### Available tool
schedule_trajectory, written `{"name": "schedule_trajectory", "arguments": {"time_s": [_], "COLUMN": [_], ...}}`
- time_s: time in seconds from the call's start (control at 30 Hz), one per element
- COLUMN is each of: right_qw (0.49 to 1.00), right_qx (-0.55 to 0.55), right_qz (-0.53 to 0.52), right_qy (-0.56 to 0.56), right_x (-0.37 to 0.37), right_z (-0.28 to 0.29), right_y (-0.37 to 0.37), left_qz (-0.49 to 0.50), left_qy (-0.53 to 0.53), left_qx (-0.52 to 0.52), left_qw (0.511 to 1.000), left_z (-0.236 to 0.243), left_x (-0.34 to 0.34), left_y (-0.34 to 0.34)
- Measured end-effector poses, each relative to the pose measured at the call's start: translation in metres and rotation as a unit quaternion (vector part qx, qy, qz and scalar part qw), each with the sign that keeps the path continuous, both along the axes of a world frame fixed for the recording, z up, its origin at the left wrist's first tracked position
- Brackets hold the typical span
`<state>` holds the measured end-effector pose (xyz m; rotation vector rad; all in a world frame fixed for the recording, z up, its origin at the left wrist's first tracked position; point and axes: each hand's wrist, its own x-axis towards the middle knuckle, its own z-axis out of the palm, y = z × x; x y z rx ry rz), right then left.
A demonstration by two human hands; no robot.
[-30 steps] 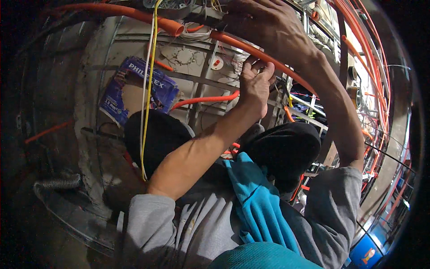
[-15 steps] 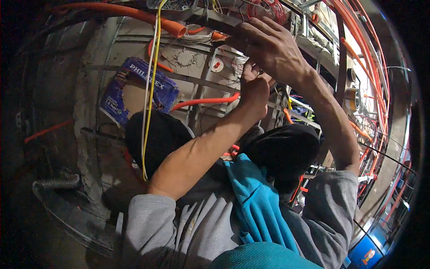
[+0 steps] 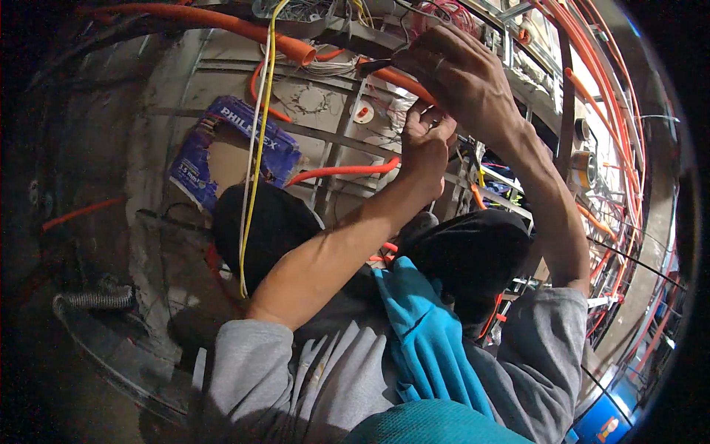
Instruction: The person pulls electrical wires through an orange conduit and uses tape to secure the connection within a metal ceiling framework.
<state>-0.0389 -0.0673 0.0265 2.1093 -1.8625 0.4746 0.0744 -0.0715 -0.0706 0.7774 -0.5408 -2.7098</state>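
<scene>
While the left hand [image 3: 427, 133], half-curled, sits beside the orange conduit [image 3: 404, 81] and the right hand [image 3: 462, 78] arches across it, fingers bent, neither grip is confirmable; steady support is advisable.

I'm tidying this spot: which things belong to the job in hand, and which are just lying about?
Seemingly in use:
orange tube, at the left hand and right hand
dark slim object at the right hand, kind unclear

Apparently just nearby:
torn blue box
wider orange pipe, upper left
blue container, lower right
</scene>
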Motion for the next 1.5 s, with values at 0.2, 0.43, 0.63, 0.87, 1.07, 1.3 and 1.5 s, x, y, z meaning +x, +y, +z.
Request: {"name": "schedule_trajectory", "arguments": {"time_s": [0.2,0.43,0.63,0.87,1.07,1.3,1.5], "right_qw": [0.983,0.955,0.943,0.916,0.938,0.961,0.966], "right_qx": [-0.027,-0.089,-0.1,-0.105,-0.103,-0.108,-0.116], "right_qz": [-0.125,-0.156,-0.162,-0.194,-0.167,-0.157,-0.151], "right_qy": [-0.134,-0.234,-0.271,-0.334,-0.287,-0.199,-0.174], "right_x": [0.031,0.057,0.066,0.07,0.071,0.067,0.066], "right_z": [-0.016,-0.024,-0.028,-0.029,-0.028,-0.033,-0.029], "right_y": [-0.001,-0.019,-0.023,-0.023,-0.025,-0.026,-0.028], "left_qz": [-0.002,-0.021,-0.016,-0.019,-0.02,-0.026,-0.023], "left_qy": [0.044,0.025,0.046,0.056,0.063,0.071,0.075], "left_qx": [0.002,0.074,0.07,0.075,0.084,0.094,0.103], "left_qw": [0.999,0.997,0.996,0.995,0.994,0.993,0.992], "left_z": [-0.025,-0.008,-0.011,-0.012,-0.015,-0.016,-0.019], "left_x": [0.001,0.006,0.002,-0.001,-0.003,-0.005,-0.005], "left_y": [0.006,0.001,0.001,0.003,0.004,0.006,0.005]}}
